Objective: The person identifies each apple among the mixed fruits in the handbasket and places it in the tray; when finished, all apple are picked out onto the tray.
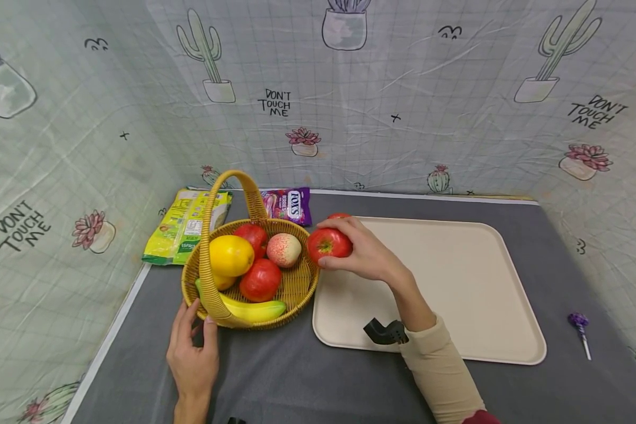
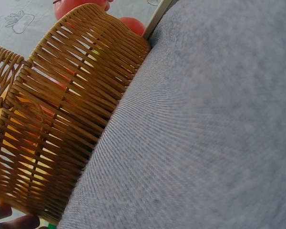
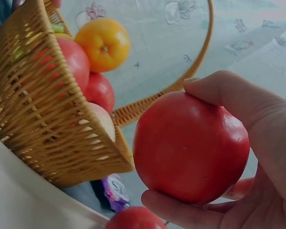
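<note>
My right hand [image 1: 368, 250] holds a red apple [image 1: 328, 246] between thumb and fingers, just off the basket's right rim and over the tray's left side. Seen from the right wrist, the apple [image 3: 190, 148] is smooth and round. My left hand [image 1: 193, 347] grips the near left rim of the yellow wicker basket [image 1: 303, 288]; some of its fingers [image 2: 21, 223] show low at the basket's side. Inside lie a banana [image 1: 259, 310], a peach [image 1: 284, 250], a yellow-orange fruit [image 1: 231, 255] above another yellow one, and two red fruits [image 1: 261, 280]. Behind my right hand another red fruit [image 3: 136, 219] is partly hidden.
A cream tray [image 1: 456, 282] lies right of the basket on the grey cloth. Yellow-green packets [image 1: 177, 235] and a purple Fox's packet [image 1: 297, 205] lie behind the basket. A purple lollipop [image 1: 579, 321] rests at far right. The basket's tall handle [image 1: 208, 253] arches overhead.
</note>
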